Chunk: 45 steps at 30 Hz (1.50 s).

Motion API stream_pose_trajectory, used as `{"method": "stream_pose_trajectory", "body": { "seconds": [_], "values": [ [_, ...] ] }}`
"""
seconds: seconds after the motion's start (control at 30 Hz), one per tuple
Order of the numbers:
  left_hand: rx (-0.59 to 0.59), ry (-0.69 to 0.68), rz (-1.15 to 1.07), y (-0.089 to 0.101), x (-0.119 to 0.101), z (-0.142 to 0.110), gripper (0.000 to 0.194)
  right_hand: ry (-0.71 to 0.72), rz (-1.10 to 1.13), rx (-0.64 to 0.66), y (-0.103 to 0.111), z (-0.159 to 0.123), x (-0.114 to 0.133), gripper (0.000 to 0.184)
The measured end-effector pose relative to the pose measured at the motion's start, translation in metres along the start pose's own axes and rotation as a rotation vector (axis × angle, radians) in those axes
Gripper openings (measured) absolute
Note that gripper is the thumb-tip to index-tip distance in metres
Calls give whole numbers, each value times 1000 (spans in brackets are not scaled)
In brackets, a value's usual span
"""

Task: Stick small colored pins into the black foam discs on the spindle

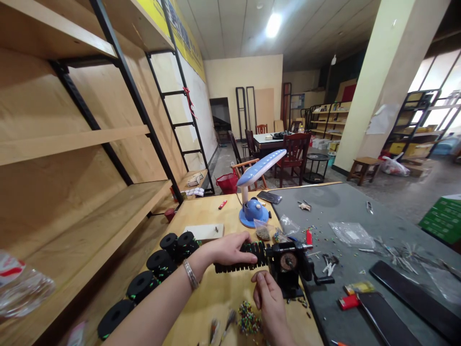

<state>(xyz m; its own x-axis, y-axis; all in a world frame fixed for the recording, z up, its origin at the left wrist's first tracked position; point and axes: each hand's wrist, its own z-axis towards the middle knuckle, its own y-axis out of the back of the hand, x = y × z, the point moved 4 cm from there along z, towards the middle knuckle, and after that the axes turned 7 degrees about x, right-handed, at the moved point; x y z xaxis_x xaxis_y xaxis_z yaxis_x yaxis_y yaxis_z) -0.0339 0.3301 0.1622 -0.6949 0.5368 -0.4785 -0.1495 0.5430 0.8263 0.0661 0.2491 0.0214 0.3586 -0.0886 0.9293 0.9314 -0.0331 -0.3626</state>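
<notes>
A row of black ribbed foam discs extends to the left of a black hand-cranked winder. My left hand lies over the row with its fingers curled round the far side and its thumb along the near side. Just below the row's right end is my right hand, thumb and fingers pressed together. Whatever may be in that pinch is too small to make out. The winder's crank handle points right. A heap of small coloured beads lies left of my right hand.
Several black foam spools stand along the table's left edge. A blue desk lamp rises behind the winder, near a phone. Black flat cases, a plastic bag and loose metal bits cover parts of the grey mat. Shelves flank the left.
</notes>
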Motion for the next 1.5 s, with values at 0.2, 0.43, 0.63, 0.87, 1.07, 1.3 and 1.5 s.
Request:
{"method": "stream_pose_trajectory", "body": {
  "seconds": [0.2,0.43,0.63,0.87,1.07,1.3,1.5],
  "values": [
    [14,20,-27,2,1,2,46,20,-143,-10,11,-19,14,40],
    [28,15,-62,1,-3,0,42,141,-713,-9,82,-54,45,24],
    [35,7,-91,-2,1,2,40,21,-1253,-138,169,-91,76,14],
    [53,-16,-70,-3,3,3,39,-73,-1523,-42,185,-100,82,16],
    [52,-31,-72,-3,4,4,41,-122,-1591,25,174,-81,69,15],
    [43,-16,-68,-1,4,4,44,-103,-1587,66,170,-60,56,17],
    [23,-13,-72,1,2,3,42,-62,-1582,60,179,-54,49,20]
  ]
}}
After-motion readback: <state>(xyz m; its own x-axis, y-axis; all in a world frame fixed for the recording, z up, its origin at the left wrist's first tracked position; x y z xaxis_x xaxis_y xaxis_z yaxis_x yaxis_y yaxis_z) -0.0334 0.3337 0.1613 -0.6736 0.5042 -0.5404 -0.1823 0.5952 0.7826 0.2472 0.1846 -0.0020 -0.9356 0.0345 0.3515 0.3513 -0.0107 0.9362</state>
